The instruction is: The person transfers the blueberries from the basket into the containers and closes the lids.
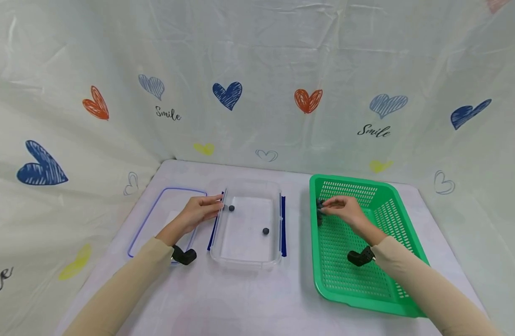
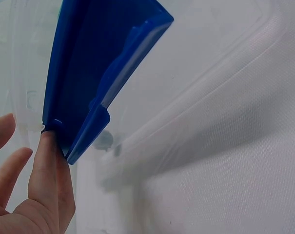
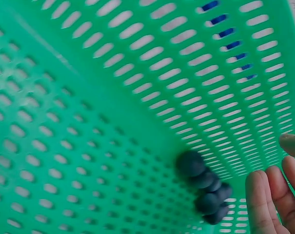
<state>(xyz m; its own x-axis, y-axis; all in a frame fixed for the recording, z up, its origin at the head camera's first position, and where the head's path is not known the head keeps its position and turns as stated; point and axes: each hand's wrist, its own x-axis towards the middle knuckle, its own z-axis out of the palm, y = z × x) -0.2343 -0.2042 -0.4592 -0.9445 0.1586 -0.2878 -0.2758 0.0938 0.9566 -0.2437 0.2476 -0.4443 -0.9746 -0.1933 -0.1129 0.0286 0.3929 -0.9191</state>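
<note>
A clear plastic container (image 1: 249, 249) stands in the middle, with two small dark balls (image 1: 266, 231) on its floor. At its left rim is my left hand (image 1: 198, 212), fingers extended. The left wrist view shows its fingertips touching the lower end of a hanging blue latch (image 2: 93, 58). Over the left side of a green basket (image 1: 354, 280) reaches my right hand (image 1: 345, 210). Several dark balls (image 3: 206, 187) cluster against the basket's wall. In the right wrist view, the fairly straight fingers (image 3: 257, 200) appear beside the balls, with nothing visibly held.
Left of the container lies a clear lid with a blue edge (image 1: 149, 212), partly behind the left forearm. Another blue latch (image 1: 284, 226) hangs on the container's right side. A whitish cloth (image 1: 249, 303) covers the table, and a heart-printed sheet (image 1: 261, 51) hangs behind.
</note>
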